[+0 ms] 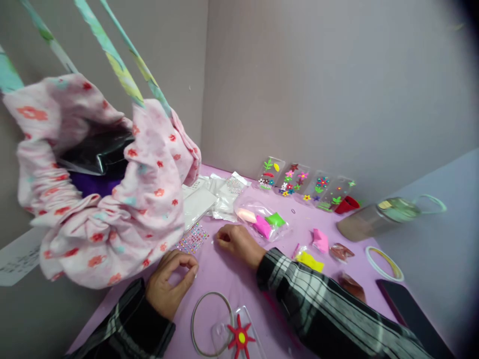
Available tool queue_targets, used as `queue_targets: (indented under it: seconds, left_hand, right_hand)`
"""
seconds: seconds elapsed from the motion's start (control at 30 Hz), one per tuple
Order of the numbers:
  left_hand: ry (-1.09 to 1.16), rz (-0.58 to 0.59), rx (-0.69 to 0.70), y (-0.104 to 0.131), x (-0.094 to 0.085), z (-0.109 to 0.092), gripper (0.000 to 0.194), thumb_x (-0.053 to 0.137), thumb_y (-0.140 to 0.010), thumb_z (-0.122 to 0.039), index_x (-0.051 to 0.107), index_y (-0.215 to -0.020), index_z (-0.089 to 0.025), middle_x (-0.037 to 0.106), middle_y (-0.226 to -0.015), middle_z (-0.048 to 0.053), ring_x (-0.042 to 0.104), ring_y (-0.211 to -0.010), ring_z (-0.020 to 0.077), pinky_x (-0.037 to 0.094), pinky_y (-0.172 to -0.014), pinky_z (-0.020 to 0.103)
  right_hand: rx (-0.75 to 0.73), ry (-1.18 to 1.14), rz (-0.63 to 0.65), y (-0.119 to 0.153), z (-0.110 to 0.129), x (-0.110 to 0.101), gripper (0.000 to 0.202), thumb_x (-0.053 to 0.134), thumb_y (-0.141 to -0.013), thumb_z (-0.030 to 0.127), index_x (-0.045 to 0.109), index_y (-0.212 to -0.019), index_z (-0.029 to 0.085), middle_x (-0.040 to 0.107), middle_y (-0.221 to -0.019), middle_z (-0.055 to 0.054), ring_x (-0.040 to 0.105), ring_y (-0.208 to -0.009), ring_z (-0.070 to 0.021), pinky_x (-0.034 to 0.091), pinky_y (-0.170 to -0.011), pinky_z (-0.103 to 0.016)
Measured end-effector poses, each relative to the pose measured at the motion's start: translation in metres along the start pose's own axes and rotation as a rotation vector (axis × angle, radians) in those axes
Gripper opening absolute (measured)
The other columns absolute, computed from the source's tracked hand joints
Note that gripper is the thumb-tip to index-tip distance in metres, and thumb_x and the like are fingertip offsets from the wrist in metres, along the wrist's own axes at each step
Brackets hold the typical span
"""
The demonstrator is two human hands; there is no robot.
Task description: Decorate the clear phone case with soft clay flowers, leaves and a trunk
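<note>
My left hand (pixel 170 280) rests on the purple table with its fingers curled in toward the thumb. Whatever lies between them, if anything, is too small to make out. Just beyond it is a sheet of colourful rhinestone stickers (pixel 193 238). My right hand (pixel 239 243) is pinched near the table, to the right of that sheet, and its fingertips are partly hidden. Nearest me lies a clear phone case (pixel 245 326) bearing a red clay flower with a yellow centre (pixel 241 338). A thin ring (pixel 193 319) partly overlaps the case.
A pink floral fabric basket (pixel 157 199) hangs at left, close to the camera. Several decorated clear cases (pixel 294 179) lean on the wall. Clay packets (pixel 263 227), white packets (pixel 224 197), a bottle (pixel 370 219), a tape roll (pixel 398 273) and a black phone-like slab (pixel 411 319) lie around.
</note>
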State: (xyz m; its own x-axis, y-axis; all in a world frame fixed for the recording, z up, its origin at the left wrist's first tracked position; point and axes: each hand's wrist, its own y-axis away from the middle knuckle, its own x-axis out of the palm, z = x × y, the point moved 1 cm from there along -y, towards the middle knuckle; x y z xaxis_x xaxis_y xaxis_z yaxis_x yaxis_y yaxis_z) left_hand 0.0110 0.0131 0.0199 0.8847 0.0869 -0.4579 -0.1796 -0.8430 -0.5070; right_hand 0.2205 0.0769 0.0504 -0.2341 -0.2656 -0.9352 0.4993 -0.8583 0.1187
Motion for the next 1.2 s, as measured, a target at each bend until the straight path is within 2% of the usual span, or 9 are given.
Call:
queue_targets:
  seconds: [0.3, 0.43, 0.57, 0.67, 0.77, 0.83, 0.93, 1.07, 1.2]
  left_hand:
    - [0.005, -0.014, -0.1, 0.003, 0.008, -0.004, 0.013, 0.056, -0.088, -0.022, 0.062, -0.076, -0.023, 0.064, -0.071, -0.001, 0.062, -0.071, 0.017, 0.05, -0.07, 0.028]
    - [-0.012, -0.005, -0.13, 0.002, 0.006, -0.004, 0.014, 0.056, -0.088, -0.026, 0.062, -0.076, -0.022, 0.065, -0.071, 0.0, 0.062, -0.069, 0.0171, 0.052, -0.069, 0.028]
    - [-0.013, 0.022, -0.083, -0.005, -0.002, -0.012, 0.011, 0.058, -0.089, -0.024, 0.062, -0.079, -0.022, 0.067, -0.073, -0.001, 0.064, -0.066, 0.0156, 0.053, -0.065, 0.025]
    - [0.009, 0.07, 0.02, -0.009, -0.003, -0.033, 0.011, 0.058, -0.089, -0.022, 0.063, -0.079, -0.022, 0.066, -0.073, -0.001, 0.063, -0.069, 0.0161, 0.052, -0.066, 0.026]
    - [0.007, 0.1, 0.127, -0.006, 0.004, -0.066, 0.01, 0.058, -0.091, -0.019, 0.064, -0.084, -0.023, 0.067, -0.077, 0.0, 0.061, -0.077, 0.019, 0.048, -0.071, 0.032]
    - [-0.016, 0.113, 0.195, 0.002, 0.011, -0.091, 0.014, 0.055, -0.092, -0.017, 0.065, -0.083, -0.022, 0.067, -0.077, 0.002, 0.058, -0.078, 0.021, 0.044, -0.074, 0.037]
    - [-0.067, 0.142, 0.295, 0.019, 0.022, -0.128, 0.019, 0.05, -0.092, -0.014, 0.065, -0.083, -0.022, 0.066, -0.073, 0.002, 0.057, -0.073, 0.0209, 0.042, -0.084, 0.044]
    - [-0.23, 0.153, 0.465, 0.042, 0.035, -0.167, 0.024, 0.047, -0.094, -0.01, 0.065, -0.085, -0.022, 0.065, -0.067, 0.0, 0.059, -0.065, 0.0182, 0.044, -0.087, 0.045]
    - [-0.139, 0.262, 0.6, 0.057, 0.043, -0.186, 0.024, 0.049, -0.094, -0.01, 0.066, -0.103, -0.023, 0.072, -0.074, -0.001, 0.063, -0.066, 0.0173, 0.048, -0.091, 0.042]
  right_hand:
    - [-0.017, -0.059, 0.125, -0.015, 0.012, 0.003, 0.014, 0.054, -0.096, 0.012, 0.068, -0.094, 0.012, 0.069, -0.101, -0.011, 0.065, -0.097, -0.0205, 0.05, -0.086, -0.034]
    - [0.094, -0.288, 0.154, -0.022, 0.01, 0.008, 0.022, 0.062, -0.095, 0.03, 0.064, -0.11, 0.013, 0.065, -0.113, -0.008, 0.065, -0.101, -0.0218, 0.054, -0.088, -0.043]
    - [0.234, -0.69, 0.137, -0.008, 0.009, 0.001, 0.02, 0.06, -0.096, 0.032, 0.064, -0.1, 0.013, 0.068, -0.1, -0.006, 0.067, -0.085, -0.0175, 0.057, -0.076, -0.035]
    - [0.292, -1.066, 0.125, 0.026, 0.02, -0.009, 0.021, 0.054, -0.092, 0.031, 0.059, -0.082, 0.013, 0.068, -0.081, -0.005, 0.067, -0.07, -0.0136, 0.057, -0.071, -0.03]
    - [0.321, -1.388, 0.096, 0.072, 0.041, -0.016, 0.019, 0.061, -0.076, 0.033, 0.053, -0.074, 0.016, 0.063, -0.072, -0.001, 0.064, -0.065, -0.0116, 0.056, -0.068, -0.028]
    - [0.359, -1.541, 0.059, 0.105, 0.056, -0.015, 0.019, 0.065, -0.068, 0.03, 0.052, -0.071, 0.016, 0.057, -0.068, 0.003, 0.06, -0.061, -0.0089, 0.054, -0.064, -0.023]
    - [0.436, -1.686, -0.013, 0.152, 0.074, -0.005, 0.014, 0.064, -0.069, 0.024, 0.053, -0.071, 0.016, 0.053, -0.068, 0.005, 0.055, -0.059, -0.0046, 0.049, -0.063, -0.016]
    - [0.582, -1.989, -0.232, 0.207, 0.088, 0.014, 0.02, 0.078, -0.068, 0.025, 0.059, -0.068, 0.019, 0.053, -0.069, 0.004, 0.055, -0.062, -0.008, 0.048, -0.06, -0.017]
    - [0.643, -2.056, -0.444, 0.267, 0.094, 0.018, 0.024, 0.084, -0.067, 0.032, 0.064, -0.068, 0.02, 0.057, -0.072, 0.001, 0.056, -0.067, -0.0095, 0.048, -0.063, -0.017]
